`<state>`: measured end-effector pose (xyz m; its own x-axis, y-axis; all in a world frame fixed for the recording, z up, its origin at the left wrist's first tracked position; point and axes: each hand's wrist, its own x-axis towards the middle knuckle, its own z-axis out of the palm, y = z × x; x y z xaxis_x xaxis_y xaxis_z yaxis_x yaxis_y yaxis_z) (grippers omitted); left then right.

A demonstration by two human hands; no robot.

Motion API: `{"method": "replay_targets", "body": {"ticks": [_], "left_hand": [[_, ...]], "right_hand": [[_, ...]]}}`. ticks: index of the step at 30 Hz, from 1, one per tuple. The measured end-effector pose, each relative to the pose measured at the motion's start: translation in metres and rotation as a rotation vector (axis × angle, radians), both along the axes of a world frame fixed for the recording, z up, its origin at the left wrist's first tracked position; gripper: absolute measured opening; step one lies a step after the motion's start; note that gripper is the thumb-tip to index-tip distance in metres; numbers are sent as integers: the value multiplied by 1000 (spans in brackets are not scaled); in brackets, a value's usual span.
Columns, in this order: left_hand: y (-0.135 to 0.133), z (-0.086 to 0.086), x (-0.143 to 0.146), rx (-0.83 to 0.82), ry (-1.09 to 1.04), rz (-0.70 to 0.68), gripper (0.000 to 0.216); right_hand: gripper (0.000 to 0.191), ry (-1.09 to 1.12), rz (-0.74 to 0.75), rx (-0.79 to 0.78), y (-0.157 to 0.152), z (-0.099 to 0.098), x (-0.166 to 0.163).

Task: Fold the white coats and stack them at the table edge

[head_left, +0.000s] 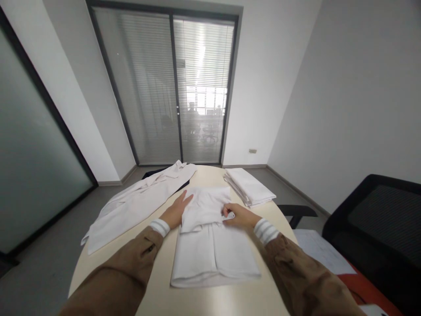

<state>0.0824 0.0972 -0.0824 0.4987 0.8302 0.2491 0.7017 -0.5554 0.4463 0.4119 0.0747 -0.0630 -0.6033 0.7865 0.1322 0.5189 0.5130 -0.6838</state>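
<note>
A white garment (195,254) lies folded on the pale table in front of me, its upper part turned over the lower part in a loose, wrinkled layer. Along the left side of that layer rests my left hand (177,210), fingers extended and thumb apart, touching the cloth. My right hand (241,216) is at the layer's right side, with fingers curled and pinching the cloth's edge. What kind of garment it is cannot be made out.
Another white garment (141,199) is spread at the table's left, partly over dark cloth (184,185). A folded white stack (251,186) sits at the back right. The round table (154,276) has a black chair (378,228) beside it, with papers (324,250) nearby.
</note>
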Motion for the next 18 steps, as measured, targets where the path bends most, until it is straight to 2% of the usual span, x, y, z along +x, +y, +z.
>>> {"method": "replay_targets", "body": {"ticks": [4, 6, 10, 13, 16, 18], "left_hand": [[-13, 12, 7, 122, 4, 232, 70], [-25, 18, 6, 104, -17, 307, 67], [-47, 23, 3, -139, -165, 390, 57], [-59, 23, 3, -366, -383, 376, 54], [-67, 20, 7, -479, -440, 360, 70], [-70, 18, 12, -565, -443, 380, 71]], "right_hand": [[17, 107, -86, 186, 13, -13, 2], [20, 103, -83, 257, 8, -11, 4], [44, -40, -220, 333, -13, 2, 8], [54, -161, -341, 217, -30, 9, 6], [55, -209, -475, 130, -41, 7, 1], [51, -213, -614, 113, -43, 3, -3]]}}
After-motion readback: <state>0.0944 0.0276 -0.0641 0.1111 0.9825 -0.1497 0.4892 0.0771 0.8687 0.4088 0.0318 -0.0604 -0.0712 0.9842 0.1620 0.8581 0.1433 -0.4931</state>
